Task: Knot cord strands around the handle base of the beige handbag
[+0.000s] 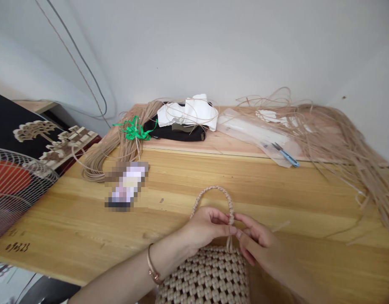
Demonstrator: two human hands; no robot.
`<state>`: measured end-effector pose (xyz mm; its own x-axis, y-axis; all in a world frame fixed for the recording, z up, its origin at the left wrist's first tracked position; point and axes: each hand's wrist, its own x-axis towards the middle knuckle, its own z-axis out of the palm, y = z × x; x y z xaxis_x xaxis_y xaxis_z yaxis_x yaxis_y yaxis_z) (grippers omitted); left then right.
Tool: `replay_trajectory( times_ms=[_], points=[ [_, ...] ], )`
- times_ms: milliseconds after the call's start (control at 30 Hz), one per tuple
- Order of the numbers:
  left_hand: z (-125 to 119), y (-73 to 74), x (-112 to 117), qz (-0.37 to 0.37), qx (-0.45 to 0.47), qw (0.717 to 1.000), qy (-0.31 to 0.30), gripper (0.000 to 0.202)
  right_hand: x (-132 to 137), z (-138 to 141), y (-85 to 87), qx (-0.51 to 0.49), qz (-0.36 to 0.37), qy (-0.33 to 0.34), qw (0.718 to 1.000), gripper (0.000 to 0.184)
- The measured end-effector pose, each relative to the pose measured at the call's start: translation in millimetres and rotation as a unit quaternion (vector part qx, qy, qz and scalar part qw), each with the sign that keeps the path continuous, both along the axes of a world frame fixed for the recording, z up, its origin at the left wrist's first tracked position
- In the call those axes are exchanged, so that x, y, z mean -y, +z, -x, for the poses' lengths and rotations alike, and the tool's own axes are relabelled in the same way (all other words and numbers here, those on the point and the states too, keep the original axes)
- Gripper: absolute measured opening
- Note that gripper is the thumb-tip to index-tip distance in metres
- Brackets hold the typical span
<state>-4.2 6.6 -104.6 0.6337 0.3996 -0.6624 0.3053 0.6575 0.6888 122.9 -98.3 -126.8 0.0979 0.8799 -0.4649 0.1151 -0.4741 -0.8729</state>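
Observation:
A woven beige bag (210, 274) with an open knotted pattern is at the near edge of the wooden table. Its braided handle (215, 188) arches up above it. With thumb and fingers, my left hand (210, 228) pinches the lower right part of that handle. My right hand (256, 238) closes on the same spot from the right, its thumb tip meeting the left thumb. Below the fingertips, thin loose strands (229, 244) run from the handle to the bag's rim. What lies between the right fingertips is partly hidden.
Bundled beige cords (99, 164) tied with green ribbon (136, 128) lie at the left, near a blurred phone (128, 185). Behind are a black pouch (178, 133), white paper (201, 112) and blue thread snips (286, 155). Loose cords (349, 156) spread rightward; a fan (20, 185) stands left.

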Motion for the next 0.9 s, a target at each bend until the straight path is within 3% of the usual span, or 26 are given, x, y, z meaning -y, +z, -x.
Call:
replay_trajectory(
  times_ms=[167, 300, 400, 633, 833, 900],
  points=[
    [-2, -9.9, -3, -0.057, 0.042, 0.997, -0.014, 0.035, -6, -13, 18.4, 0.134, -0.016, 0.083, 0.987, 0.032],
    [-2, -15.2, -1, -0.106, 0.026, 0.994, -0.03, 0.031, -10, -21, 30.3, 0.237, -0.028, 0.182, 0.954, 0.032],
    [-3, -17.6, 0, -0.122, 0.003, 0.992, -0.034, 0.026, -14, -23, 34.0, 0.289, -0.042, 0.219, 0.931, 0.029],
    [-4, -19.6, -4, -0.114, 0.011, 0.992, -0.055, 0.021, -17, -30, 36.1, 0.331, -0.082, 0.229, 0.912, 0.026],
    [-3, -16.3, -7, -0.092, 0.025, 0.991, -0.092, 0.032, -3, -35, 28.0, 0.269, -0.097, 0.214, 0.934, 0.028],
    [-4, -15.5, -8, -0.086, 0.024, 0.99, -0.105, 0.037, 3, -37, 19.2, 0.274, -0.104, 0.172, 0.941, 0.031]
  ],
)
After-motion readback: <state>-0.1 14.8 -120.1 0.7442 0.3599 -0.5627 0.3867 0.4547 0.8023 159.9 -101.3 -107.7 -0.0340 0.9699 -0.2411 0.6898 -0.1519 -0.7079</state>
